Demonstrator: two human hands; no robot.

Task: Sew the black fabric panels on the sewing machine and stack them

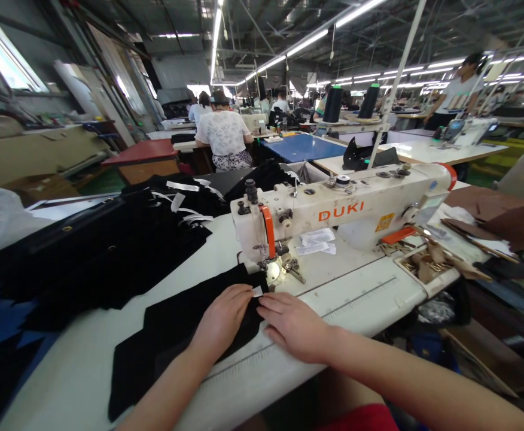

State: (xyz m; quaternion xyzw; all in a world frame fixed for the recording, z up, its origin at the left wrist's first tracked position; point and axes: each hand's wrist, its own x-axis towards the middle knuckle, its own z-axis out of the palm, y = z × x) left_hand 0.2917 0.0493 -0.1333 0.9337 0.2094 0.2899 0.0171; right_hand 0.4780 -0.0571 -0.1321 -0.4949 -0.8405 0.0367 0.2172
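Note:
A black fabric piece (172,317) lies on the white sewing table, its upper end by the presser foot of a white sewing machine (343,206). On that end sits a small white label (257,291), between my two hands. My left hand (224,318) rests on the fabric, its fingers closed together and pinching the label's left side. From the right, my right hand (295,328) has its fingertips closed at the fabric's edge, touching the label. The machine's lamp lights the needle area just beyond; the needle tip is hard to make out.
Black pieces with white strips (154,227) are heaped at left. White labels (316,240) lie under the machine arm. A tray of small metal parts (427,263) stands at right, near brown material (508,230). A co-worker (224,134) sits ahead.

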